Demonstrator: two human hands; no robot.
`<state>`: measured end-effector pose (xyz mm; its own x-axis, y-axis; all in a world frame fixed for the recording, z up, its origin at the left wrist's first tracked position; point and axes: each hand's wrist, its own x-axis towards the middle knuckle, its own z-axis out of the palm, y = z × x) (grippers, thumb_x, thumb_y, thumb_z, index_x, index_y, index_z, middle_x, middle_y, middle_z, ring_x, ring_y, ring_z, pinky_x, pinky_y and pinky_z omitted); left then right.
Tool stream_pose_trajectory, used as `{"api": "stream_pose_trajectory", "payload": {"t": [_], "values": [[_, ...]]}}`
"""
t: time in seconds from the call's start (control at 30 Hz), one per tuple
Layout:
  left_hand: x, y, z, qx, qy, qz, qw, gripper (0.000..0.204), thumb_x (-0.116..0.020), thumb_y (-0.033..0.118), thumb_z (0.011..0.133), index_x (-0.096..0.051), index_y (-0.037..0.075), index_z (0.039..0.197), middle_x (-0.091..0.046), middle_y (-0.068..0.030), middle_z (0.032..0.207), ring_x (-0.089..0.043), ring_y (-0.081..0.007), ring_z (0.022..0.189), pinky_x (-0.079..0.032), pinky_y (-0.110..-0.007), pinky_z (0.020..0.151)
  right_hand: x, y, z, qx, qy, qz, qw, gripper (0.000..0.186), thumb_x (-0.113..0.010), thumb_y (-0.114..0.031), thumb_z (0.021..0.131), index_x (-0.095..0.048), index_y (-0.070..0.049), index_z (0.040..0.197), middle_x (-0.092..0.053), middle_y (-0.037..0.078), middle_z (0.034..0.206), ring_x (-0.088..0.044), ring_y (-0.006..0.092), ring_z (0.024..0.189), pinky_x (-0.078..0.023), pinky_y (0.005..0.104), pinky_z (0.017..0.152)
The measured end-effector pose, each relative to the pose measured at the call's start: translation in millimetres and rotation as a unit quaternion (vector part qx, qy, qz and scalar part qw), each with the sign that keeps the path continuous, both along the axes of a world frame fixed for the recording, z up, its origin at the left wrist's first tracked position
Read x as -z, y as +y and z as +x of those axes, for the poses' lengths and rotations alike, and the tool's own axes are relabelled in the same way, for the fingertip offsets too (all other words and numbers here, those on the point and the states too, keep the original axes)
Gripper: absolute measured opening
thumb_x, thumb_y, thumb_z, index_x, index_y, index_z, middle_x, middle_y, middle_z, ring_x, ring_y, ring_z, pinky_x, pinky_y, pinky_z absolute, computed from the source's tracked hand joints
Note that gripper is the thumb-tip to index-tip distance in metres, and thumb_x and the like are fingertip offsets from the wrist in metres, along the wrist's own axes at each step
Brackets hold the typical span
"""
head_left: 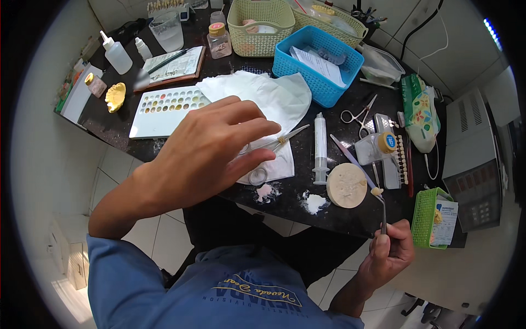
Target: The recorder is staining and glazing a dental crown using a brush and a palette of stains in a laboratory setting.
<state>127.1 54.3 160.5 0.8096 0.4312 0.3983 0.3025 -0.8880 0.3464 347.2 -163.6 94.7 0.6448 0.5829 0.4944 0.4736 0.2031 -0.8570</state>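
Observation:
My left hand (205, 151) hovers over white paper sheets (279, 98), its thumb and fingers apart with nothing between them. Beneath it on the paper lie scissors (291, 134), partly covered by the hand, one ring handle showing near the table edge. At the right, my right hand (386, 252) is closed around dark bent tweezers (384, 213). A small cream tooth-shaped piece (376, 191) is at the tweezers' tip. Just left of it, a round beige plaster disc (347, 185) rests near the edge. White powder (314, 203) and pink powder (266, 192) lie along the front.
A large syringe (320, 148) lies beside the paper. A capped jar (372, 148), a clamp (361, 116) and a tooth shade guide (402, 160) stand or lie at right. Behind are a blue basket (307, 82), a cream basket (260, 41) and a white palette (159, 123).

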Motion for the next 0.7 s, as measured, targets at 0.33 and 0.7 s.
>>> {"api": "stream_pose_trajectory", "payload": {"t": [0.33,0.7], "values": [[24.1,-17.6,43.2,-0.059,0.072,0.052,0.994,0.038,-0.069,0.005,0.074,-0.062,0.004,0.111,-0.059,-0.0107,0.102,-0.056,-0.0257,0.089,-0.048,-0.037,0.077,-4.6,-5.4,5.2,-0.010,0.065,-0.015,0.998,0.013,-0.064,-0.003,0.075,-0.063,0.005,0.085,-0.050,0.004,0.075,-0.050,0.0067,0.060,-0.040,0.0170,0.054],[25.9,-1.7,74.6,0.079,0.046,0.143,0.986,0.038,-0.065,-0.006,0.064,-0.062,0.002,0.101,-0.058,-0.0102,0.111,-0.056,-0.0264,0.095,-0.051,-0.036,0.080,-7.5,-1.2,8.5,-0.052,0.111,0.013,0.992,0.011,-0.062,0.004,0.076,-0.064,0.005,0.087,-0.053,0.005,0.076,-0.051,0.0054,0.060,-0.041,0.0161,0.052]]}}
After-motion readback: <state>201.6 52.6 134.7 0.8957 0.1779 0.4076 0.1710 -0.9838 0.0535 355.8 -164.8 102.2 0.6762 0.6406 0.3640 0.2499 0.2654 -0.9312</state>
